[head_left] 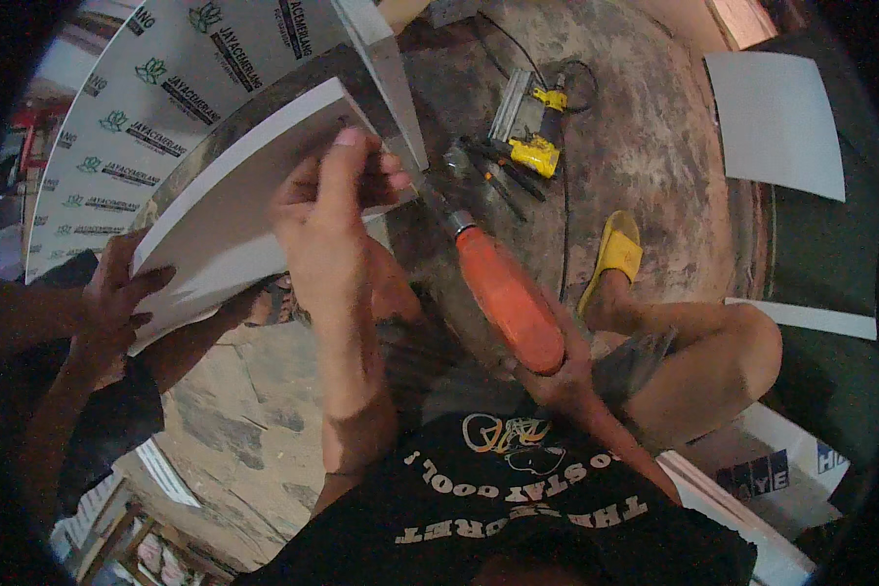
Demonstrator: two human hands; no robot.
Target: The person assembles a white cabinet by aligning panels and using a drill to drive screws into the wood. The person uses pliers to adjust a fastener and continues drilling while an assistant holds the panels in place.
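Note:
My right hand (566, 379) is wrapped round the butt of an orange-handled tool (508, 298). The tool has a silver collar and a narrow metal end pointing up and left; its exact kind is unclear. With fingers curled and thumb up, my left hand (332, 200) is closed in front of the end of a white panel (234, 186); anything in its fingers is too small to make out. At the panel's left end, a co-worker's hand (117, 303) supports it. Another white board (386, 73) stands on edge behind it, its lower corner near the tool's tip.
A yellow-and-black nail gun (537, 132) lies on the worn floor, with black-handled pliers (503, 171) beside it and a dark hose nearby. A large printed sheet (146, 122) curves along the left. White panel pieces (776, 122) lie right, beyond my foot in a yellow sandal (617, 249).

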